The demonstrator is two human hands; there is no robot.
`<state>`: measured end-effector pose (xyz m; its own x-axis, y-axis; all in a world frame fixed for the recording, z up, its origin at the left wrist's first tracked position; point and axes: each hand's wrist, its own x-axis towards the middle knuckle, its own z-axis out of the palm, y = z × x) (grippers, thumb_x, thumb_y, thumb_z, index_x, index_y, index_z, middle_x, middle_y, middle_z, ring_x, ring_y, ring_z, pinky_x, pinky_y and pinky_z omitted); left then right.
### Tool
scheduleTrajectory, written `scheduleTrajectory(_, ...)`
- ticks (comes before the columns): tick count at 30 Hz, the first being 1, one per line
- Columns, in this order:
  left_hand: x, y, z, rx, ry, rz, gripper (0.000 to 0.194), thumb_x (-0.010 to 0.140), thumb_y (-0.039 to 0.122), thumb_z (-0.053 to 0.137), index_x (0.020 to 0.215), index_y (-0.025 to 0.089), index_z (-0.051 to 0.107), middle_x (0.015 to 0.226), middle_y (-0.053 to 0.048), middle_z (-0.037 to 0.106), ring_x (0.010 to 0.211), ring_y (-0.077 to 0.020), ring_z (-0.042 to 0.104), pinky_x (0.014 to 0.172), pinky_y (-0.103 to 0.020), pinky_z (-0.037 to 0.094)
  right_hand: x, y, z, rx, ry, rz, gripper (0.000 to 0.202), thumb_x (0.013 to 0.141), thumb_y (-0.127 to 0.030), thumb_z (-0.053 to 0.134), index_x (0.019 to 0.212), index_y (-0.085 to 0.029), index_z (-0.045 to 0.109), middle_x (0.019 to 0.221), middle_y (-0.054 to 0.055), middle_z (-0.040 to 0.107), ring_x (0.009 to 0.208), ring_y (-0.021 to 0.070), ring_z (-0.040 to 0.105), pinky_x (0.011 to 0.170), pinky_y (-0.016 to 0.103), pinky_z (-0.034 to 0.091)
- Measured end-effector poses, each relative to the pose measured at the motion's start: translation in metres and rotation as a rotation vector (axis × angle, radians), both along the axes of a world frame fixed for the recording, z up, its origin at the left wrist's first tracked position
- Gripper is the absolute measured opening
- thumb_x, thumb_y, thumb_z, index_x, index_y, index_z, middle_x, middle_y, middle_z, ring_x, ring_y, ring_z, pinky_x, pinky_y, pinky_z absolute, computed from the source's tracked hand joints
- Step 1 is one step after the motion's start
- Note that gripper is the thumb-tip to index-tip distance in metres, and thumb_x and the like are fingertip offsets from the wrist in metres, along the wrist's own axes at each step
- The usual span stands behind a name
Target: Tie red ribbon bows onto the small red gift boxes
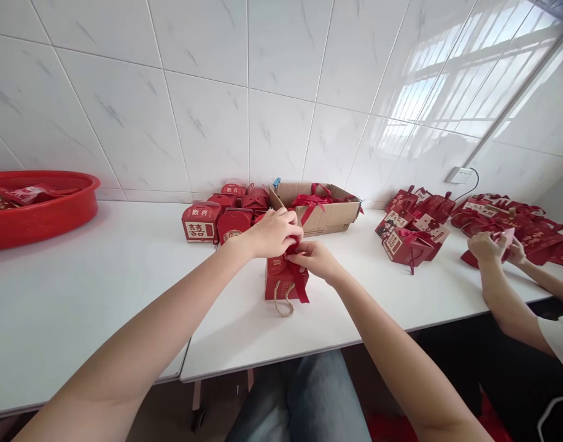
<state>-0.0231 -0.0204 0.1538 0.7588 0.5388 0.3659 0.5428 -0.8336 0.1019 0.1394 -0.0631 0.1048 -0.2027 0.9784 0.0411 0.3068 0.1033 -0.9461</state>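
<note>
A small red gift box [272, 287] with a twisted rope handle stands upright on the white table, near its front edge. Red ribbon [300, 283] runs over the top of the box and one end hangs down its right side. My left hand [276, 233] is closed on the ribbon at the box's top. From the right, my right hand [314, 259] pinches the same ribbon, close to the left fingers. The top of the box is partly hidden behind the hands.
Red boxes [201, 222] and a cardboard carton [331, 222] with ribbons stand behind my hands. A red basin [42, 212] is at the left. More boxes [407, 245] and red bags [536, 236] lie right, beside another person's hands [490, 247].
</note>
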Motion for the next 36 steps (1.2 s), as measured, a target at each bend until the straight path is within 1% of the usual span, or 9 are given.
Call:
scheduleTrajectory(3,0.011,0.009,-0.005,0.082,-0.055,0.001,0.016,0.080,0.018,0.049,0.081,0.025,0.065,0.098,-0.005,0.056,0.098,-0.0242,0.047,0.089,-0.041,0.033,0.004,0.001,-0.004,-0.040,0.094,-0.004,0.021,0.070,-0.037,0.066,0.073,-0.016,0.066,0.060,-0.002,0.056,0.050,0.0081,0.043,0.046,0.023,0.034)
scheduleTrajectory(6,0.010,0.007,-0.018,0.135,-0.330,0.255,0.014,0.080,0.023,0.055,0.093,0.021,0.059,0.101,-0.007,0.058,0.100,-0.0249,0.048,0.089,-0.041,0.034,0.006,0.003,-0.010,-0.056,0.152,-0.035,0.027,0.072,-0.041,0.066,0.075,-0.015,0.068,0.068,0.002,0.062,0.049,0.0065,0.041,0.046,0.023,0.033)
scheduleTrajectory(9,0.000,-0.003,-0.032,-0.085,-0.556,0.375,0.015,0.084,0.034,0.052,0.083,0.020,0.055,0.084,-0.003,0.059,0.080,-0.0195,0.054,0.078,-0.034,0.040,0.004,0.004,-0.014,-0.054,0.159,-0.024,0.029,0.072,-0.043,0.066,0.077,-0.015,0.069,0.074,0.003,0.065,0.049,0.0057,0.041,0.046,0.022,0.032)
scheduleTrajectory(13,-0.008,-0.012,-0.051,-0.486,-0.580,0.237,0.030,0.081,0.049,0.056,0.077,0.020,0.062,0.082,-0.001,0.065,0.079,-0.0181,0.058,0.072,-0.029,0.043,0.001,0.002,-0.015,-0.030,0.130,-0.027,0.031,0.072,-0.045,0.066,0.076,-0.015,0.066,0.067,0.001,0.063,0.048,0.0053,0.039,0.045,0.021,0.032)
scheduleTrajectory(17,-0.009,-0.014,-0.066,-0.503,-0.749,0.195,0.023,0.079,0.041,0.061,0.080,0.019,0.063,0.086,-0.002,0.067,0.086,-0.0184,0.060,0.080,-0.029,0.044,-0.003,-0.001,-0.017,0.000,0.195,-0.096,0.037,0.070,-0.044,0.069,0.092,-0.020,0.052,0.071,0.000,0.068,0.051,0.0081,0.048,0.044,0.019,0.035)
scheduleTrajectory(21,-0.009,-0.020,-0.073,-0.609,-0.812,0.131,0.022,0.082,0.039,0.058,0.080,0.017,0.060,0.084,-0.003,0.065,0.083,-0.0176,0.059,0.076,-0.029,0.046,-0.004,-0.002,-0.022,0.041,0.255,-0.120,0.041,0.070,-0.047,0.069,0.090,-0.024,0.041,0.069,-0.002,0.070,0.049,0.0093,0.050,0.042,0.018,0.033)
scheduleTrajectory(26,-0.008,-0.028,-0.073,-0.693,-0.843,0.091,0.019,0.083,0.036,0.055,0.082,0.018,0.053,0.080,-0.001,0.061,0.077,-0.0152,0.059,0.070,-0.027,0.047,-0.005,0.000,-0.027,0.111,0.263,-0.090,0.032,0.071,-0.045,0.069,0.086,-0.022,0.052,0.068,0.001,0.069,0.062,0.0144,0.061,0.052,0.022,0.043)
scheduleTrajectory(31,-0.006,-0.026,-0.077,-0.616,-0.885,0.075,0.021,0.074,0.029,0.066,0.087,0.018,0.055,0.088,-0.003,0.064,0.087,-0.0173,0.062,0.081,-0.030,0.050,-0.004,0.000,-0.027,0.144,0.146,-0.128,0.027,0.071,-0.044,0.068,0.080,-0.019,0.063,0.073,0.004,0.069,0.063,0.0152,0.061,0.059,0.027,0.046)
scheduleTrajectory(36,-0.006,-0.022,-0.079,-0.603,-0.881,0.115,0.015,0.073,0.025,0.066,0.081,0.017,0.057,0.082,-0.004,0.068,0.082,-0.0175,0.065,0.076,-0.029,0.052,-0.003,-0.002,-0.029,0.172,0.096,-0.114,0.029,0.072,-0.046,0.067,0.083,-0.019,0.071,0.079,0.005,0.071,0.067,0.0165,0.061,0.064,0.030,0.048)
